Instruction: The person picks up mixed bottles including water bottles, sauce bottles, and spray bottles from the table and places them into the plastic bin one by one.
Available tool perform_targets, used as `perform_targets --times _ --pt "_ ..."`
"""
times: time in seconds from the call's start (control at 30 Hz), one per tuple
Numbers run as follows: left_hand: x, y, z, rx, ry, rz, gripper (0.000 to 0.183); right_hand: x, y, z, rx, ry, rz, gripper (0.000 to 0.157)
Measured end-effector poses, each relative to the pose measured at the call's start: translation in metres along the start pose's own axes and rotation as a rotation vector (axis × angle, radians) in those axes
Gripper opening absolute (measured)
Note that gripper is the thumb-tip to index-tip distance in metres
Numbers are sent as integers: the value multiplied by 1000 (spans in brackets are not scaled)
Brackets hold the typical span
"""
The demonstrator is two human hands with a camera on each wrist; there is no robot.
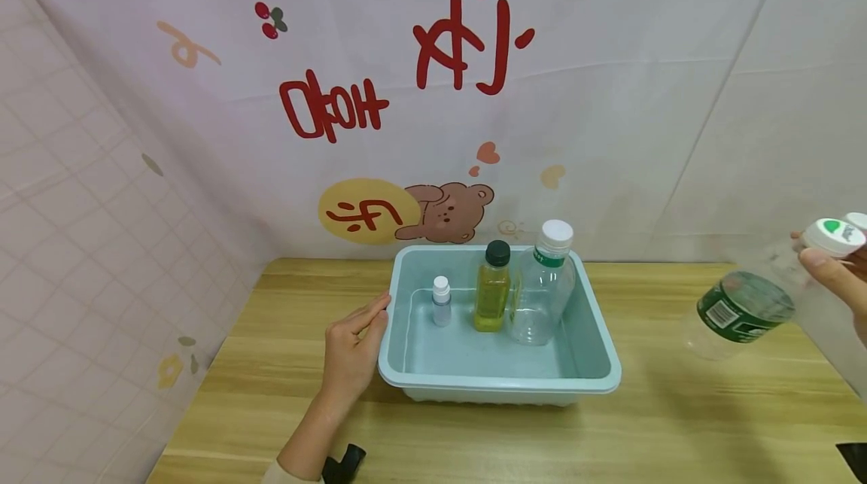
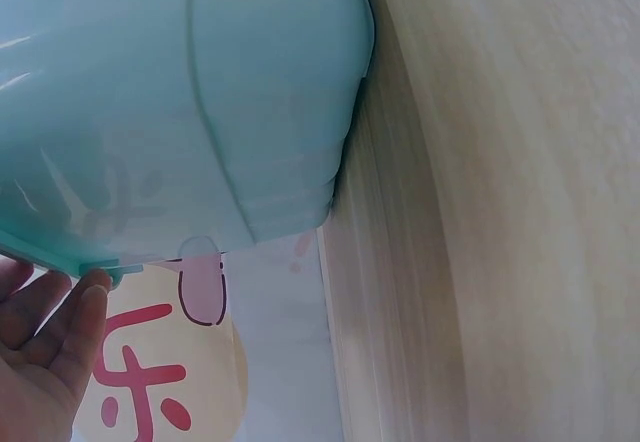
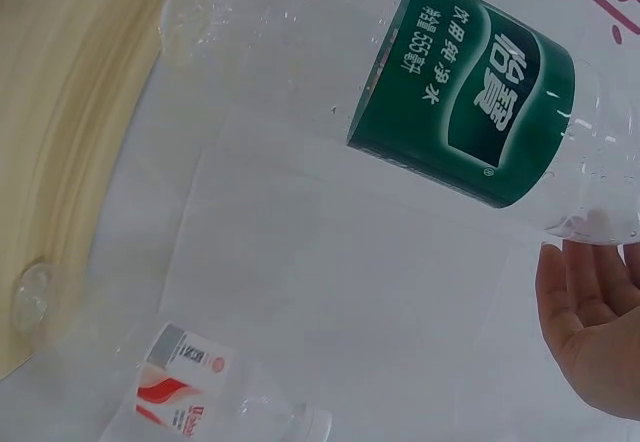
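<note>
My right hand [image 1: 843, 281] grips a clear plastic water bottle [image 3: 470, 92] by its neck, just below the white cap. The bottle has a green label and hangs tilted above the table, right of the basin. At the basin's left rim, my left hand [image 1: 352, 352] holds the edge with its fingertips [image 2: 92, 287]. Inside the light blue plastic basin [image 1: 501, 385] stand a small clear bottle [image 1: 442, 311] with a white cap, a yellow-green bottle [image 1: 491, 296] with a dark cap, and a large clear bottle [image 1: 538, 303] with a white cap.
Another clear bottle with a red-and-white label [image 3: 180, 382] shows in the right wrist view. The basin stands on a wooden table [image 1: 284, 333] close to a white printed backdrop [image 1: 643, 130]. A black strap [image 1: 348, 461] lies by the left wrist.
</note>
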State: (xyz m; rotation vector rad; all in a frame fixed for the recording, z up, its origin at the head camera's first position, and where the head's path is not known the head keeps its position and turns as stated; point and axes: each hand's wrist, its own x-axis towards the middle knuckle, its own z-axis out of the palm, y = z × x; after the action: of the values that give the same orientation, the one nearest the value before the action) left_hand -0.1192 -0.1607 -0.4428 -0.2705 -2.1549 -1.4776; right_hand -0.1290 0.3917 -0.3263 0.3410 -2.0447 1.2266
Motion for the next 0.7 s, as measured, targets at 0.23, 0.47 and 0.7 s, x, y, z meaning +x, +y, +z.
perform_targets --times 0.23,0.47,0.7 --pt "0 0 -1 19 3 -13 27 5 -13 11 274 -21 -66 32" --pt "1 0 0 -3 1 0 28 9 -23 19 397 -69 -135 31" --pt "1 1 0 -6 4 8 27 11 -38 31 511 -51 -140 33"
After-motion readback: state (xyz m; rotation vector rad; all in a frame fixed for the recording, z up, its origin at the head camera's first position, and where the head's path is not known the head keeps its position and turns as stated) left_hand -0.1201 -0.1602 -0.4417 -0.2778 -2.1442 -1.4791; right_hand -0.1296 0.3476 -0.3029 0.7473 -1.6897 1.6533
